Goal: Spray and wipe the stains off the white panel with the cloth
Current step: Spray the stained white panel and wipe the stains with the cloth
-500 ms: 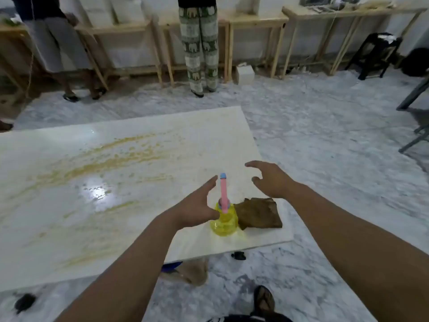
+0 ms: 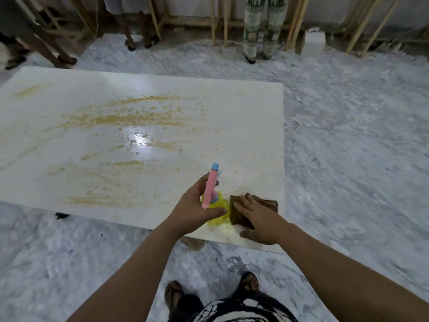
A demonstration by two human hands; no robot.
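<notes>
The yellow translucent plastic spray bottle with a pink trigger head and blue nozzle tip (image 2: 214,205) is stood upright at the near right corner of the large glossy white panel (image 2: 243,117), placed within easy reach. It is gripped by the left hand (image 2: 197,205): the thumb is curled round the near side of the body and the fingers are wrapped at the neck behind the pink head, apparently so the trigger can be reached once the bottle is lifted. The nozzle is pointed away, toward the stains.

The folded brown cloth (image 2: 255,209) is lain flat on the panel, touching or just beside the bottle's right side. It is covered by the right hand (image 2: 257,219), fingers straight and slightly apart on top, thumb spread toward the panel edge; no pinch is seen, so the cloth is judged pressed rather than grasped, ready for wiping.

Yellow-brown streaked stains (image 2: 120,119) are spread across the middle and left of the panel, well apart from both hands; nothing looks wiped yet. Spraying is judged the step in hand.

Legs of other persons are seen by wooden table frames (image 2: 222,19) beyond, on a marbled grey floor (image 2: 348,159).
</notes>
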